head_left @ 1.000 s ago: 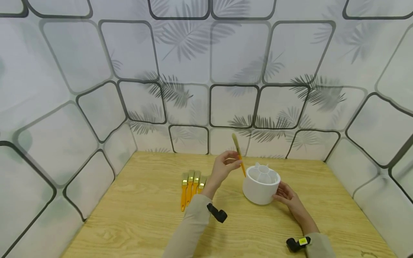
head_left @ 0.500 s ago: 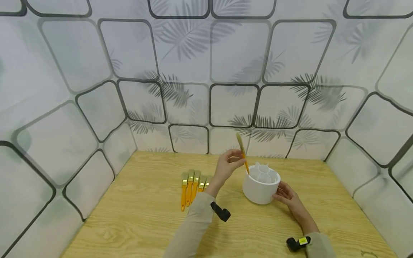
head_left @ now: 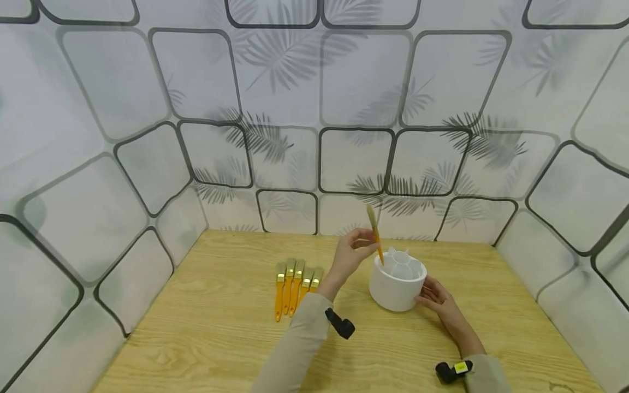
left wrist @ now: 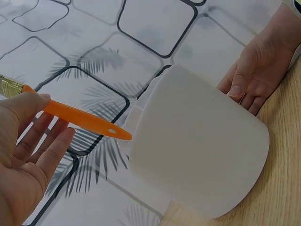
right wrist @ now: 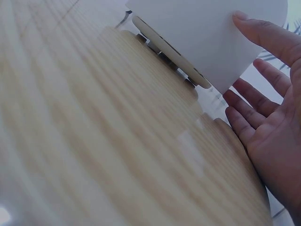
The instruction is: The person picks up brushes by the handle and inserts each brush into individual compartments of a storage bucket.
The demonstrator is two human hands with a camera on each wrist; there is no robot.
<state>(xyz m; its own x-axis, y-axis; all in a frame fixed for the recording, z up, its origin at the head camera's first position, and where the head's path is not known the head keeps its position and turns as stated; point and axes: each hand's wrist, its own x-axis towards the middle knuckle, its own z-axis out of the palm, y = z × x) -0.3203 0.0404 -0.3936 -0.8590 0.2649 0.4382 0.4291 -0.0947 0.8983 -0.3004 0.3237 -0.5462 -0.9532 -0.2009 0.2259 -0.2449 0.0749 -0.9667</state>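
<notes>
My left hand [head_left: 350, 254] pinches a flat paintbrush [left wrist: 89, 118] by its orange handle near the metal band, bristles up. The handle's lower end is at the left rim of a round white holder [head_left: 393, 292] with thin dividers around a central ring. In the left wrist view, the handle tip [left wrist: 126, 135] overlaps the holder's edge. My right hand [head_left: 439, 301] rests against the holder's right side, thumb toward the front and fingers behind. The right wrist view shows the thumb [right wrist: 268, 35] lying on the white wall and the other fingers loosely extended by its lower edge.
Several more paintbrushes [head_left: 280, 292] with orange handles lie fanned out on the wooden table [head_left: 206, 327], left of the holder; my left forearm covers part of them. Behind and at both sides stands a patterned white wall covering [head_left: 275, 164].
My left hand has moved a little to the right with the paintbrush, bringing the handle's lower end from outside the holder to over its rim. The right hand and holder have stayed put.
</notes>
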